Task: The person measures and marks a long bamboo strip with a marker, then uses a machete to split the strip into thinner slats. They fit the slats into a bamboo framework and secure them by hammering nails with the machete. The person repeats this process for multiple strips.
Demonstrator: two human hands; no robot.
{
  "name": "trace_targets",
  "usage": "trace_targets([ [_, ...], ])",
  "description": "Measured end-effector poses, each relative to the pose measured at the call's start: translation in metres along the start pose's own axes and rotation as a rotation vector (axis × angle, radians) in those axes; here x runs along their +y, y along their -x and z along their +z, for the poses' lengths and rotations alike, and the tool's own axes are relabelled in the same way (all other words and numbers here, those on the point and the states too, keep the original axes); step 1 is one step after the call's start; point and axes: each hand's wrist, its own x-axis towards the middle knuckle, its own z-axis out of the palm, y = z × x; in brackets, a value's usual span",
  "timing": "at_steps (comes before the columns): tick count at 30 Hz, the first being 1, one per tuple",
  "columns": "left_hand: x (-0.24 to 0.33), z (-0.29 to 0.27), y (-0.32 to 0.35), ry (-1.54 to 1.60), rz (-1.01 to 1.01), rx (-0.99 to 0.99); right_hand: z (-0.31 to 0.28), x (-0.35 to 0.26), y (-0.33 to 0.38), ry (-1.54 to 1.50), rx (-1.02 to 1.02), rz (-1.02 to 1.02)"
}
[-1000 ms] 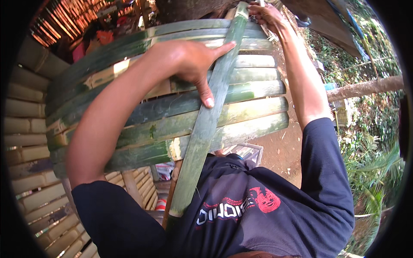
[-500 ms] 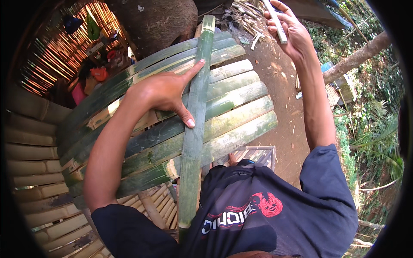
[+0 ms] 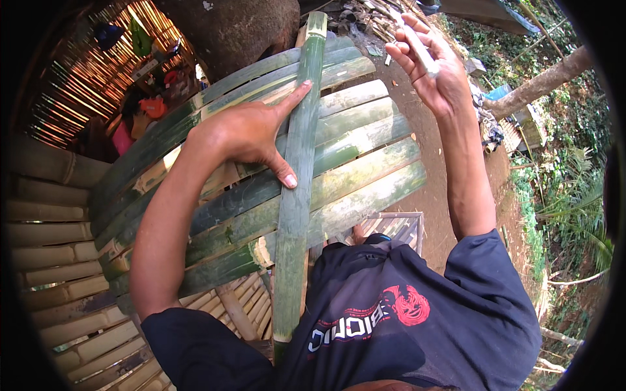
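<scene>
A long green split-bamboo strip [image 3: 295, 215] lies crosswise over a platform of bamboo slats [image 3: 365, 166]. It runs from the far side towards my body. My left hand [image 3: 251, 133] holds it near its middle, with thumb and forefinger spread along its upper face; the other fingers are mostly hidden. Raised at the far right, my right hand [image 3: 438, 81] has a slim, pale, stick-like piece [image 3: 420, 51] across its half-curled fingers. Its exact kind I cannot make out. That hand is well apart from the strip.
Beyond the platform stands a large brown trunk-like mass [image 3: 241, 32]. Bamboo wall slats [image 3: 55, 254] are at the left. A small slatted surface [image 3: 411, 228] is near my body. A pale branch [image 3: 544, 85] and greenery [image 3: 580, 195] are at the right.
My right hand has come down slightly towards me, and the pale piece in it is tilted more. My left hand keeps the same place on the bamboo strip.
</scene>
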Motion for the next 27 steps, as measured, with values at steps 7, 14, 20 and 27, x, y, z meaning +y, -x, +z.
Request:
trace_targets([
  [7,0.003,-0.002,0.002,-0.003,-0.022,-0.008,0.031,-0.004,0.010,0.040,-0.017,-0.025],
  [14,0.002,-0.002,0.001,-0.006,-0.024,-0.005,0.034,0.035,-0.038,0.727,-0.026,-0.277],
  [20,0.004,-0.003,0.002,-0.010,-0.029,-0.006,0.028,0.064,-0.064,1.056,0.008,-0.326],
  [27,0.004,-0.003,0.002,-0.002,-0.048,-0.022,0.025,0.078,-0.073,1.016,0.054,-0.304],
])
